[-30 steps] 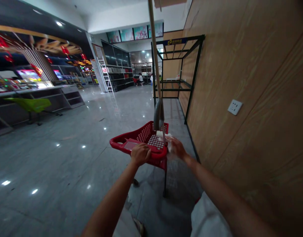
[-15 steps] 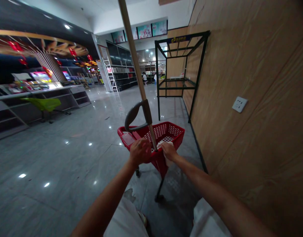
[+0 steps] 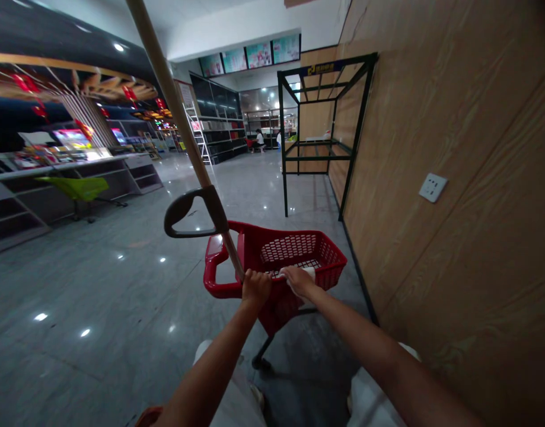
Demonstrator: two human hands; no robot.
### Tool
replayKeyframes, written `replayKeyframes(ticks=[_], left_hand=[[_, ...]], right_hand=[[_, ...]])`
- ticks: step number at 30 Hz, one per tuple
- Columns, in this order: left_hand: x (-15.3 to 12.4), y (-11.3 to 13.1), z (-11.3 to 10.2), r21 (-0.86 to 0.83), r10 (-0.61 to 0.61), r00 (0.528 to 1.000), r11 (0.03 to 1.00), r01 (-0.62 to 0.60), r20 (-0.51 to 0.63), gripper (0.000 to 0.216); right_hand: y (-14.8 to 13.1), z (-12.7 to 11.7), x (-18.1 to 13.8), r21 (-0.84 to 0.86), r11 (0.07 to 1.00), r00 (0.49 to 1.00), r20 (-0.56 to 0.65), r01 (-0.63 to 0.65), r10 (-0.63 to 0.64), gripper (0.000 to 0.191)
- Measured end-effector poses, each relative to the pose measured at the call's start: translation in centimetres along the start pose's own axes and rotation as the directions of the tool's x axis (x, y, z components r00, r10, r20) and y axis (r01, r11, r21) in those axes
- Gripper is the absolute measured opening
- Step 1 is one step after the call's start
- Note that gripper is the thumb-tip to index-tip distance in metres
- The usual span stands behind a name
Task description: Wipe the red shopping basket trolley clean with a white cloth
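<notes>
A small red plastic shopping cart stands close in front of me, its basket with grid-like holes pointing to the right. My left hand is closed over the near rim, beside the foot of a long tan pole. The pole leans to the left and carries a grey loop handle partway up. On the same rim, a little to the right, my right hand holds a white cloth against the red plastic. Part of the cloth is hidden behind my fingers.
A wood-panelled wall with a socket runs along my right. Ahead stands a dark metal frame rack. To the left are a long counter and a green chair. A person is far back near shelves.
The cart has swung round, showing its side more, and its pole tilts further left. My left hand has closed on the rim; my right hand stays on the rim with the cloth.
</notes>
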State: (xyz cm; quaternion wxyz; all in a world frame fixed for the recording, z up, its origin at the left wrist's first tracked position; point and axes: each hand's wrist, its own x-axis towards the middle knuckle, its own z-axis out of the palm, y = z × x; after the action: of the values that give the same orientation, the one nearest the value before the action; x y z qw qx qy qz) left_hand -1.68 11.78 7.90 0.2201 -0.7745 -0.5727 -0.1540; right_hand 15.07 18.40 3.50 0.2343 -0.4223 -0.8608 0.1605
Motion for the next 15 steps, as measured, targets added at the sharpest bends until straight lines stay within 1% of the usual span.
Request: replayKeyframes(ticks=[2,3,4,6,7,9,11,12,13,15], left_hand=[[0.1,-0.4,0.0,-0.004,-0.016,1.0,1.0,0.016,-0.023,0.042],[0.1,-0.6,-0.1,0.001,-0.01,1.0,1.0,0.01,-0.027,0.042],[0.1,-0.9,-0.2,0.007,0.001,1.0,1.0,-0.001,-0.027,0.041],[0.0,-1.6,-0.3,0.011,0.012,1.0,1.0,-0.012,-0.025,0.042],[-0.1,-1.9,-0.3,0.008,0.012,1.0,1.0,-0.012,-0.024,0.043],[-0.2,-2.5,-0.2,0.006,0.005,0.999,1.0,-0.005,-0.032,0.044],[-0.3,-2.7,0.0,0.017,-0.009,0.998,1.0,0.01,-0.056,0.044],[-0.3,-2.7,0.2,0.025,-0.02,0.997,0.999,0.022,-0.071,0.043],[-0.2,-2.6,0.4,0.031,-0.034,0.996,0.999,0.037,-0.086,0.042],[-0.1,-2.3,0.7,0.032,-0.064,0.993,0.997,0.068,-0.103,0.042]], right_hand=[[-2.4,1.3,0.7,0.123,0.989,0.996,-0.051,0.083,-0.077,0.037],[-3.1,1.7,0.9,0.166,0.978,0.991,-0.064,0.127,-0.118,0.036],[-3.4,1.8,1.0,0.186,0.969,0.986,-0.062,0.162,-0.153,0.036],[-2.4,1.1,0.6,0.158,0.971,0.983,-0.005,0.182,-0.184,0.035],[-1.1,0.4,0.1,0.112,0.98,0.985,0.036,0.162,-0.167,0.035],[2.1,-1.1,-1.2,-0.034,0.998,0.994,0.1,0.049,-0.045,0.035],[5.0,-2.4,-2.4,-0.177,0.981,0.991,0.092,-0.082,0.099,0.036],[5.9,-2.8,-2.8,-0.223,0.965,0.984,0.073,-0.14,0.16,0.037],[6.3,-2.9,-3.0,-0.247,0.951,0.977,0.052,-0.189,0.207,0.038],[5.4,-2.3,-2.6,-0.227,0.947,0.97,0.031,-0.228,0.241,0.038]])
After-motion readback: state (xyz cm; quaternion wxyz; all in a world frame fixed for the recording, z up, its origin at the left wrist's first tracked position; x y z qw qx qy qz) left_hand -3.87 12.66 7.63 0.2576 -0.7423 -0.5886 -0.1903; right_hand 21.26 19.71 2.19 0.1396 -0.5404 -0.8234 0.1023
